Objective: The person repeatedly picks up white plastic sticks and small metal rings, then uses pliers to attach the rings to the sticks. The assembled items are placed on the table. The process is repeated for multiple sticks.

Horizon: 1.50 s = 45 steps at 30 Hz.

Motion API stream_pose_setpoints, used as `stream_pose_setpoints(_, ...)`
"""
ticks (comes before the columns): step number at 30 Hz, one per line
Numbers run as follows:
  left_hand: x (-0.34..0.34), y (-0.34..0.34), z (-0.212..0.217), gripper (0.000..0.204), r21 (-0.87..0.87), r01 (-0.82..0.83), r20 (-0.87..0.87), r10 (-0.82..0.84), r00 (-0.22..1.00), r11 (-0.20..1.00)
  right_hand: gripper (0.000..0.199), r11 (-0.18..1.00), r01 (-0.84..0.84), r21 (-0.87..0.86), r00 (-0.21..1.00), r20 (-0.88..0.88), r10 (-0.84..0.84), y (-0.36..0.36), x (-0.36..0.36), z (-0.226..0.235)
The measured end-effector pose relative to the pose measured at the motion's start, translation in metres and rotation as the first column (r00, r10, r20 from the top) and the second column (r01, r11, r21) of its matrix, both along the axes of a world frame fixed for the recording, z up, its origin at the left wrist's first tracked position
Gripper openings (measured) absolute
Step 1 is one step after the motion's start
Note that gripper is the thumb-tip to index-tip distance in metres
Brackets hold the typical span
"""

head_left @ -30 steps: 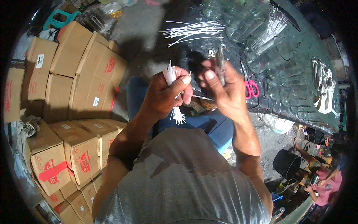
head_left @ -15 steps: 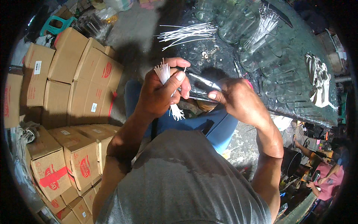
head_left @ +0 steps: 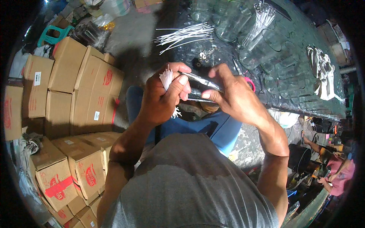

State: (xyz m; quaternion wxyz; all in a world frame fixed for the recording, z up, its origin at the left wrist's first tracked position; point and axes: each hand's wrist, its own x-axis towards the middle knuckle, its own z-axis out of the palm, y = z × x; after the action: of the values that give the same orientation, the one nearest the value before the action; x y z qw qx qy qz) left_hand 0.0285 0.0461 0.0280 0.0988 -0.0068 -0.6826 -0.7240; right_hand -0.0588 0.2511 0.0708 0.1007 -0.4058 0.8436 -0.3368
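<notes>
My left hand [head_left: 161, 97] is closed round a bundle of thin white strands [head_left: 165, 78]. Their ends fan out above the thumb and below the palm. Its index finger reaches forward beside the thumb. To its right is my right hand [head_left: 237, 91], thumb and index finger spread apart, with the other fingers partly hidden. A shiny silvery strip [head_left: 201, 79] runs between the two hands; I cannot tell whether it is a tool or part of the table edge. More loose white strands [head_left: 186, 35] lie on the dark table [head_left: 182, 53] ahead.
Several clear glass jars [head_left: 266, 55] crowd the table, one holding upright white strands [head_left: 262, 19]. Small rings [head_left: 205, 55], pink-handled scissors [head_left: 249, 84] and white gloves [head_left: 323, 72] lie there too. Cardboard boxes [head_left: 61, 76] are stacked at left. Another person [head_left: 338, 173] sits at far right.
My right hand's index finger has lifted and spread from the thumb. My left hand keeps its grip on the white strands. The whole view has shifted slightly.
</notes>
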Motion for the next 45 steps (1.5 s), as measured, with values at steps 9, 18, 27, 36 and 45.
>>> stream_pose_setpoints(9, 0.004, -0.002, 0.008, 0.018, -0.316, -0.075, -0.02, 0.073, 0.997, 0.946, 0.034, 0.993, 0.117, -0.025, 0.983, -0.136, -0.119, 0.005, -0.012, -0.006)
stream_pose_setpoints(18, -0.028, -0.041, -0.001, 0.011, -0.8, -0.246, -0.18, 0.172, 0.969, 0.548, 0.037, 0.945, 0.307, -0.113, 0.884, -0.335, -0.327, 0.02, -0.034, -0.013)
stream_pose_setpoints(27, -0.107, -0.051, -0.006, 0.017, -0.936, -0.326, -0.319, 0.075, 0.945, 0.133, 0.021, 0.956, 0.292, -0.035, 0.925, -0.243, -0.292, -0.001, -0.046, -0.013)
stream_pose_setpoints(36, -0.042, -0.054, 0.015, 0.02, -0.272, 0.254, 0.387, -0.137, 0.912, 0.928, 0.022, 0.985, 0.172, 0.014, 0.928, -0.337, -0.158, -0.023, -0.077, -0.046)
stream_pose_setpoints(45, -0.017, -0.012, -0.013, 0.013, 0.388, 0.125, 0.278, -0.246, 0.929, 0.913, 0.016, 0.945, 0.321, -0.058, 0.932, -0.156, -0.326, -0.022, -0.06, -0.036)
